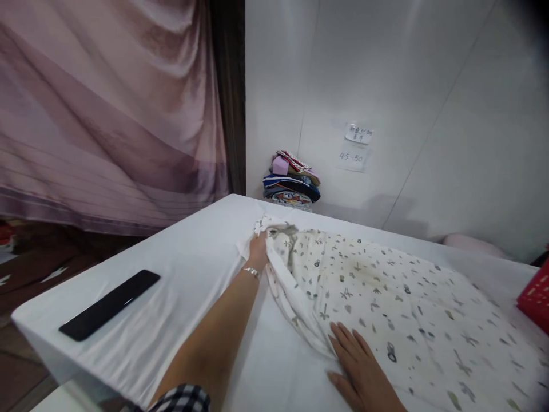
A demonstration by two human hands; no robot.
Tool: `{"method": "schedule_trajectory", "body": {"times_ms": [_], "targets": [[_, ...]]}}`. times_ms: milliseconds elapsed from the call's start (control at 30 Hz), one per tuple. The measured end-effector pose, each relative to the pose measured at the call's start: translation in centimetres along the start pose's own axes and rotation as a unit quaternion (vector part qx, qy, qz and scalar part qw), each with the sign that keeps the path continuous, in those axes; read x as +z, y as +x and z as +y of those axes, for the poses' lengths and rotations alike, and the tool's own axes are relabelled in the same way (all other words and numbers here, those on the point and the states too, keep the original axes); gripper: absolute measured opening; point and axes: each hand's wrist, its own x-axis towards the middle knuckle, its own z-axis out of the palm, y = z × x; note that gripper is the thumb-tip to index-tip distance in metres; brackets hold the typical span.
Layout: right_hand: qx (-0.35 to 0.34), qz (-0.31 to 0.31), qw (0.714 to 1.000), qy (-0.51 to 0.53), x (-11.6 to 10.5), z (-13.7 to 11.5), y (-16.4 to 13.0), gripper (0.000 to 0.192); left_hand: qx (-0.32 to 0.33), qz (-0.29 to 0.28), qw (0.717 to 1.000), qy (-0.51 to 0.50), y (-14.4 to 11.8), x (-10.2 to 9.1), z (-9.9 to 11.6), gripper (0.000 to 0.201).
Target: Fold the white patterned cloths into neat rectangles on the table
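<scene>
Along the far left, a dusty-pink draped fabric curtain (pixel 128 114) hangs beyond the white, smooth-covered bench (pixel 193 240). Near the bench's left end lies a flat, black, glossy rectangular object (pixel 110 304), well apart from your hands. Next comes your left hand (pixel 258 247), reaching out past a silvery bracelet (pixel 252 272) and grasping the bunched far-left corner of the white fabric sheet printed with small grey-green and brown motifs (pixel 381 286); its fingers are largely hidden by the folds. Behind that corner, against the pale wall panel (pixel 386 68), rises a stack of multicoloured folded cloths (pixel 291 180). From your left hand the sheet spreads rightward over the bench. Your right hand (pixel 360 366) lies on its near-left edge, unclenched, palm down, fingers extended. At the far right sits a bright red patterned object (pixel 536 297), cut off by the view.
</scene>
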Motion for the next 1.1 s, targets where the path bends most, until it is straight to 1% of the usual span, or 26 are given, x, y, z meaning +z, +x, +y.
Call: {"method": "schedule_trajectory", "body": {"times_ms": [67, 100, 167, 233, 267, 333, 367, 400, 433, 467, 500, 567, 600, 633, 700, 767, 800, 833, 900, 967, 1000, 1033, 1067, 1100], "targets": [[0.009, -0.002, 1.0, 0.013, 0.0, 0.1, -0.1, 0.06, -0.001, -0.028, 0.997, -0.068, -2.1, -2.2, 0.9, 0.028], [0.017, -0.007, 0.999, 0.026, -0.1, 0.2, -0.2, 0.059, 0.003, -0.052, 0.991, -0.119, -3.4, -3.5, 1.1, 0.031], [0.037, -0.019, 0.997, 0.068, -0.6, 0.2, -0.3, 0.057, -0.001, -0.09, 0.978, -0.187, -6.3, -6.3, 0.8, 0.039], [0.071, -0.029, 0.988, 0.134, -1.7, 0.1, 0.1, 0.051, -0.035, -0.086, 0.976, -0.198, -9.1, -9.0, -0.2, 0.044], [0.103, -0.03, 0.979, 0.176, -2.4, -0.1, 0.5, 0.047, -0.055, -0.076, 0.978, -0.186, -10.2, -10.1, -0.7, 0.046], [0.186, -0.03, 0.946, 0.264, -4.1, -0.8, 2.1, 0.041, -0.075, -0.076, 0.985, -0.135, -12.1, -11.6, -1.8, 0.047], [0.223, -0.032, 0.924, 0.308, -4.9, -1.3, 3.2, 0.04, -0.068, -0.09, 0.989, -0.095, -12.7, -11.9, -2.1, 0.045], [0.246, -0.037, 0.905, 0.345, -5.6, -1.9, 4.5, 0.041, -0.051, -0.113, 0.991, -0.043, -13.3, -12.1, -2.3, 0.041], [0.247, -0.031, 0.892, 0.378, -6.2, -2.6, 6.1, 0.043, -0.025, -0.142, 0.989, 0.022, -13.7, -12.0, -2.3, 0.034], [0.236, -0.021, 0.881, 0.41, -6.5, -3.3, 7.7, 0.044, 0.004, -0.176, 0.98, 0.093, -14.0, -11.8, -2.2, 0.026], [0.225, -0.006, 0.869, 0.44, -6.5, -3.9, 9.5, 0.044, 0.033, -0.21, 0.964, 0.161, -14.3, -11.5, -2.0, 0.02], [0.192, 0.037, 0.849, 0.491, -5.9, -5.0, 13.1, 0.043, 0.086, -0.267, 0.926, 0.252, -14.7, -11.1, -1.5, 0.013], [0.178, 0.057, 0.844, 0.502, -5.3, -5.4, 14.9, 0.042, 0.107, -0.285, 0.914, 0.269, -14.8, -11.0, -1.3, 0.014], [0.172, 0.075, 0.846, 0.499, -4.7, -5.7, 16.5, 0.042, 0.124, -0.297, 0.906, 0.273, -14.9, -10.9, -1.1, 0.015], [0.181, 0.112, 0.865, 0.454, -3.6, -6.1, 19.5, 0.041, 0.146, -0.303, 0.903, 0.267, -15.1, -11.1, -1.2, 0.021], [0.18, 0.128, 0.895, 0.387, -2.9, -6.5, 21.7, 0.041, 0.158, -0.292, 0.902, 0.276, -15.2, -11.4, -1.6, 0.029], [0.176, 0.123, 0.913, 0.348, -2.8, -6.7, 22.5, 0.042, 0.163, -0.275, 0.903, 0.286, -15.1, -11.5, -1.8, 0.035], [0.171, 0.108, 0.929, 0.31, -2.7, -7.1, 23.1, 0.043, 0.166, -0.247, 0.908, 0.294, -14.9, -11.7, -1.9, 0.039], [0.161, 0.059, 0.955, 0.244, -2.6, -7.9, 23.7, 0.047, 0.156, -0.158, 0.93, 0.294, -14.1, -11.7, -1.9, 0.042], [0.149, 0.011, 0.966, 0.211, -2.2, -8.8, 23.8, 0.046, 0.149, -0.055, 0.945, 0.285, -12.6, -11.4, -1.2, 0.036], [0.144, -0.003, 0.968, 0.205, -1.9, -9.3, 23.7, 0.043, 0.155, -0.015, 0.945, 0.288, -11.6, -11.1, -0.7, 0.03], [0.141, -0.01, 0.969, 0.201, -1.6, -9.7, 23.6, 0.04, 0.17, 0.011, 0.938, 0.301, -10.5, -10.6, -0.3, 0.023], [0.141, -0.009, 0.97, 0.199, -1.2, -10.0, 23.6, 0.037, 0.188, 0.023, 0.928, 0.321, -9.3, -10.1, 0.1, 0.019], [0.144, -0.004, 0.969, 0.199, -0.8, -10.2, 23.6, 0.035, 0.2, 0.022, 0.917, 0.344, -8.1, -9.5, 0.4, 0.025]]}}
